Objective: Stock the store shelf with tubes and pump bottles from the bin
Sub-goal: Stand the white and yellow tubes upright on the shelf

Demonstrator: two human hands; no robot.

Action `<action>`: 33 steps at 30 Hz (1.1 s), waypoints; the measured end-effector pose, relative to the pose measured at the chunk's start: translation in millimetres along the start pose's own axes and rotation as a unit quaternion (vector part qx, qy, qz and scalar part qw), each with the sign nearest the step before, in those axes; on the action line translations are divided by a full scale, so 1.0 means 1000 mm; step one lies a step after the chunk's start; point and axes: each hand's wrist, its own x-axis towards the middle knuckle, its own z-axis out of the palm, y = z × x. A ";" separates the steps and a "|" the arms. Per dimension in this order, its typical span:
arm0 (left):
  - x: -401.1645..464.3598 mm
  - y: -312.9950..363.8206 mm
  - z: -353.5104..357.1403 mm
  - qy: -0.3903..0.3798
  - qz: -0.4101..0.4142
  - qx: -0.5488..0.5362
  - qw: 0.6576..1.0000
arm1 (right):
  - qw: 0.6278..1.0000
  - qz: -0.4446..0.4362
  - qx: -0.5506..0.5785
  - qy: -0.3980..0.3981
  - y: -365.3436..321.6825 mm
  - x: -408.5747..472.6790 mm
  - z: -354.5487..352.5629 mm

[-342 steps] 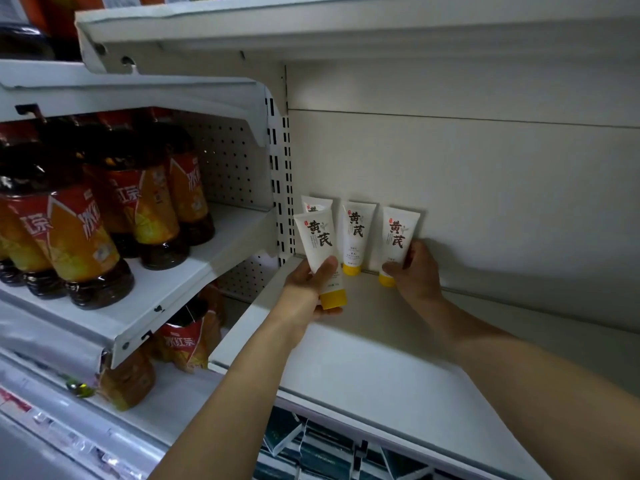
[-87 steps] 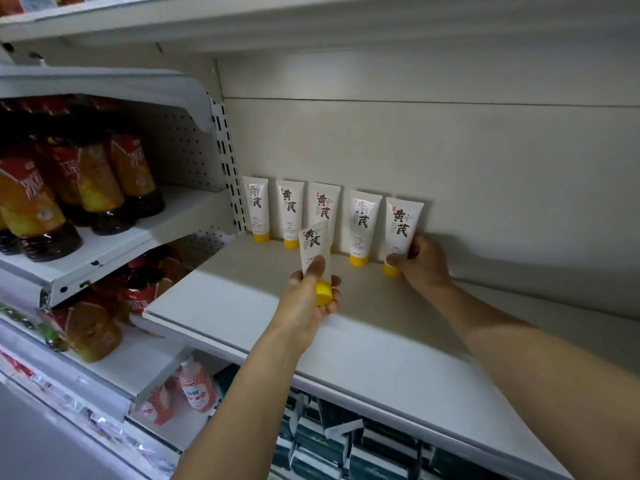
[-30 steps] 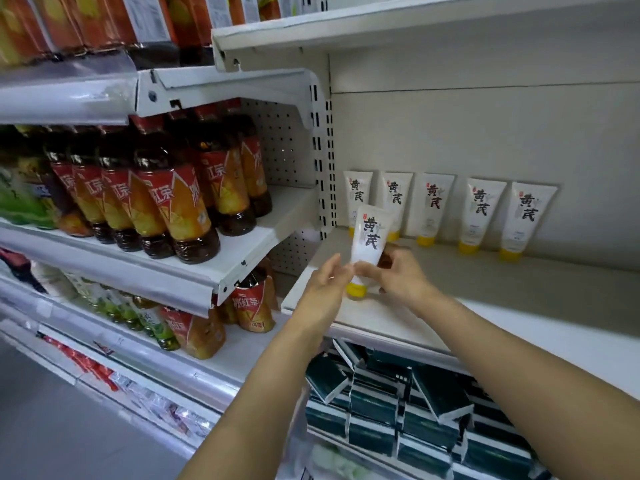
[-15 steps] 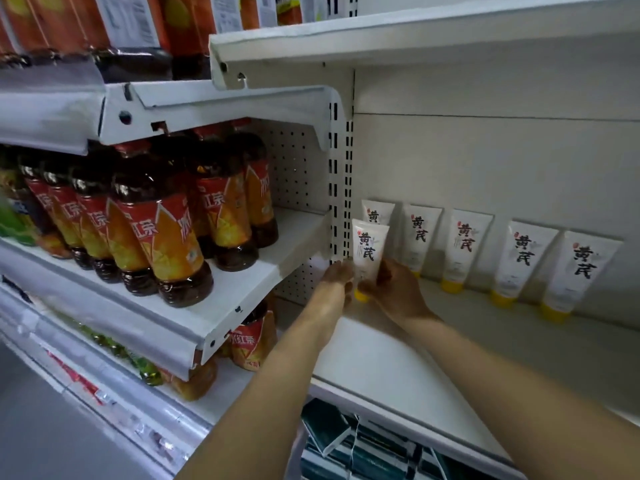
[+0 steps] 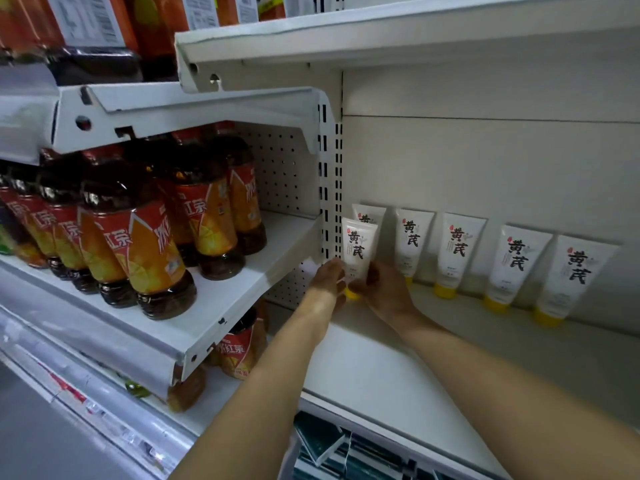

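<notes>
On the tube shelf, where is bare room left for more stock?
Free: the shelf front, before the back-row tubes, right of both hands. Crowded: the left corner, where the left hand and right hand hold the front tube.

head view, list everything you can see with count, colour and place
front tube: one, white with yellow cap, held at the shelf's left end
back-row tubes: five, white with yellow caps, standing caps down along the back wall
shelf: one, white, under the tubes
tea bottles: count unclear, dark with red-orange labels, on the left shelves
dark boxes: count unclear, dark green, on the shelf below
left hand: one, fingers against the front tube's left side
right hand: one, gripping the front tube's lower part
</notes>
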 end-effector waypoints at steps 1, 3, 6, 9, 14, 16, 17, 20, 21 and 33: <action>-0.002 0.000 0.000 0.003 0.000 -0.003 1.000 | 1.000 -0.001 -0.003 0.001 0.001 0.001 0.001; -0.004 0.000 0.001 0.008 0.001 -0.006 1.000 | 1.000 -0.001 -0.004 -0.002 0.002 0.002 0.001; -0.008 -0.001 0.000 0.019 0.005 -0.019 1.000 | 1.000 0.005 0.006 -0.006 0.004 0.001 0.002; -0.013 -0.001 -0.004 0.045 0.005 -0.047 0.998 | 1.000 0.018 0.010 0.000 0.003 -0.005 -0.002; -0.026 -0.004 -0.015 0.084 0.017 -0.085 0.993 | 1.000 0.014 0.002 -0.008 0.001 -0.009 -0.006; -0.035 -0.007 -0.020 0.092 0.012 -0.091 0.992 | 1.000 0.013 0.001 -0.020 -0.004 -0.009 -0.006; -0.040 -0.008 -0.023 0.093 0.008 -0.094 0.991 | 1.000 0.013 -0.003 -0.023 -0.007 -0.009 -0.005; -0.054 -0.011 -0.030 0.086 0.006 -0.092 0.992 | 1.000 0.018 -0.018 -0.017 -0.013 -0.009 -0.002; -0.059 -0.011 -0.032 0.083 0.007 -0.094 0.992 | 0.999 0.022 -0.024 -0.014 -0.013 -0.008 0.000; -0.090 -0.013 -0.049 0.097 0.027 -0.071 0.992 | 0.996 0.068 -0.058 -0.002 -0.019 -0.026 -0.003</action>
